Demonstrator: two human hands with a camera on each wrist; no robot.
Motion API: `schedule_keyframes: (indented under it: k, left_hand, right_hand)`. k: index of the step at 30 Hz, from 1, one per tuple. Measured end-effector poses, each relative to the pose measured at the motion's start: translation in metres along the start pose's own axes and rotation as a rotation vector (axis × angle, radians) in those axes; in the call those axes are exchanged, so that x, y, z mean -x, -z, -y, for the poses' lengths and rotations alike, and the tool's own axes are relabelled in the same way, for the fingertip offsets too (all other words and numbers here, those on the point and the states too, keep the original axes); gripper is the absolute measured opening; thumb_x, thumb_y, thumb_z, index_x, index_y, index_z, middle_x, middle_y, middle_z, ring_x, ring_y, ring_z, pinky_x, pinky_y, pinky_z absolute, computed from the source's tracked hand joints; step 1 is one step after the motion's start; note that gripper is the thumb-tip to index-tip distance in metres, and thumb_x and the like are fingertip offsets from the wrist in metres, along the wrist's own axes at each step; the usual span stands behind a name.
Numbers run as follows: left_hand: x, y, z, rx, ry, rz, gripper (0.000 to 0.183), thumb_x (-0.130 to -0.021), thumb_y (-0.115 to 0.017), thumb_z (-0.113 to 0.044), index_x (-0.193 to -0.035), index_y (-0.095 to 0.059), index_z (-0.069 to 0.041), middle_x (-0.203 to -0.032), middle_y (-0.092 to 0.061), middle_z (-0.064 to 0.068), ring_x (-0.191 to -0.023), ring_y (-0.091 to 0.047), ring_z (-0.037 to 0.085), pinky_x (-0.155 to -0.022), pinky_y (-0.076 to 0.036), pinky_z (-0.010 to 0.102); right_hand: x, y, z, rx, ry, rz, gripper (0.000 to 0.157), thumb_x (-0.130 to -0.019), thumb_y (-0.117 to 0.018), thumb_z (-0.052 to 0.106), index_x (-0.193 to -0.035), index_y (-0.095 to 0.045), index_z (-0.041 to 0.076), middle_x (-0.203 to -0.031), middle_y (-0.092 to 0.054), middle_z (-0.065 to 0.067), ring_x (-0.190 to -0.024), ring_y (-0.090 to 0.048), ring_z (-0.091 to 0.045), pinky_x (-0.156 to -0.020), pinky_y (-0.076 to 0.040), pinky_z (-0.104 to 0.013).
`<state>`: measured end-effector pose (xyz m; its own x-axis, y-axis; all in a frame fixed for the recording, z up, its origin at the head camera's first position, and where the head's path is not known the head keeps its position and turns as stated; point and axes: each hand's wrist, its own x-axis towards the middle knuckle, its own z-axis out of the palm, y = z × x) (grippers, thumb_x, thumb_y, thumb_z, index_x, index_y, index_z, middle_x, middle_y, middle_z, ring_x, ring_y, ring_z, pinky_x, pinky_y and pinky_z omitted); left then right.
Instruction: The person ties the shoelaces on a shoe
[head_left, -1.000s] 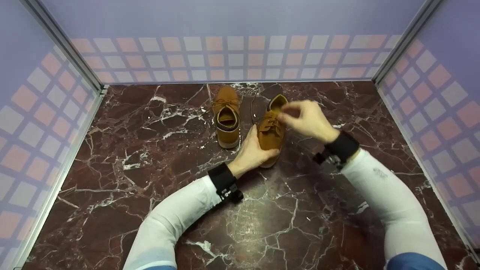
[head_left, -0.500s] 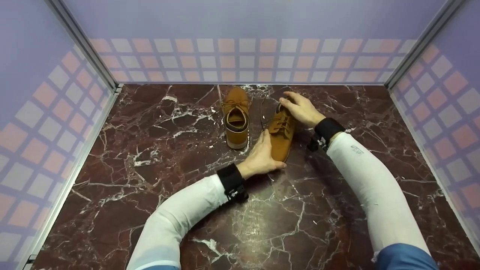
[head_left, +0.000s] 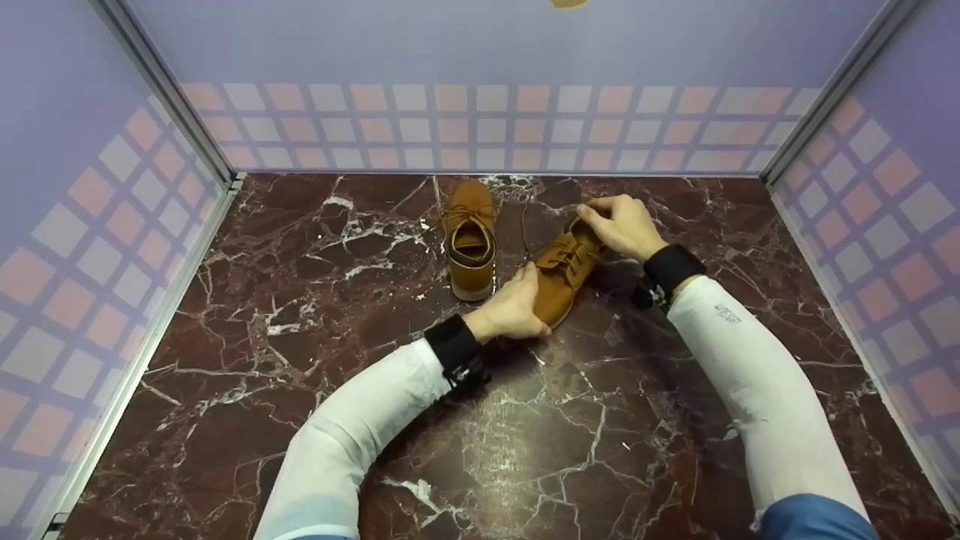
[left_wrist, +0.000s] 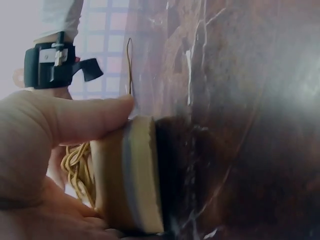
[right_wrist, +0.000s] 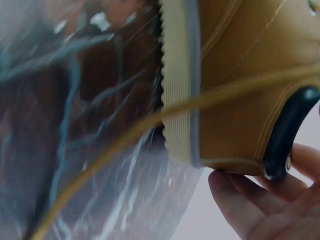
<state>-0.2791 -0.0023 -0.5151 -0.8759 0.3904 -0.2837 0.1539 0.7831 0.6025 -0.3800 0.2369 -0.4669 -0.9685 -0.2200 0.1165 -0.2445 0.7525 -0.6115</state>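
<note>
A tan lace-up shoe (head_left: 553, 294) lies at an angle on the marble-patterned surface, its toe towards me and its heel away to the right. Around the toe, my left hand (head_left: 512, 306) grips with thumb and fingers on opposite sides. At the far end, my right hand (head_left: 624, 227) pinches the heel by its dark padded collar (right_wrist: 287, 132). Close up in the left wrist view, the toe's pale sole edge (left_wrist: 145, 175) shows beside the left thumb. Laces (left_wrist: 80, 165) bunch over the shoe's front; a loose lace strand (right_wrist: 175, 111) crosses the right wrist view.
Just left of the held shoe stands a matching tan shoe (head_left: 471, 279), its toe pointing away and its laces tied. A thin lace (head_left: 524, 225) lies between the two shoes. Tiled panels (head_left: 491, 124) enclose the surface at the back and both sides.
My right hand has gone from beside the laces to the heel and now holds it. The shoe has turned, its heel swinging right; my left hand has stayed at the toe.
</note>
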Motion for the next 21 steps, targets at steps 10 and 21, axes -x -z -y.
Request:
schedule_keyframes:
  k: [10, 21]
  left_hand:
    - [-0.019, -0.006, 0.026, -0.259, -0.099, -0.080, 0.114, -0.083, -0.077, -0.008, -0.175, -0.014, 0.010, -0.182, -0.020, 0.038, -0.174, -0.022, 0.050, -0.147, -0.014, 0.052]
    - [-0.010, -0.004, 0.020, -0.323, -0.080, -0.213, 0.105, -0.084, -0.078, -0.003, -0.173, -0.025, 0.010, -0.180, -0.025, 0.040, -0.170, -0.025, 0.059, -0.144, -0.025, 0.055]
  right_hand:
    - [0.019, 0.022, -0.010, 0.299, -0.028, 0.055, 0.052, -0.108, -0.068, 0.048, -0.095, -0.090, 0.002, -0.087, -0.084, -0.022, -0.071, -0.072, -0.034, -0.065, -0.050, -0.038]
    - [0.039, 0.024, -0.010, 0.325, 0.029, 0.396, 0.067, -0.120, -0.044, 0.050, -0.091, -0.080, 0.000, -0.087, -0.079, -0.019, -0.084, -0.075, -0.036, -0.083, -0.061, -0.050]
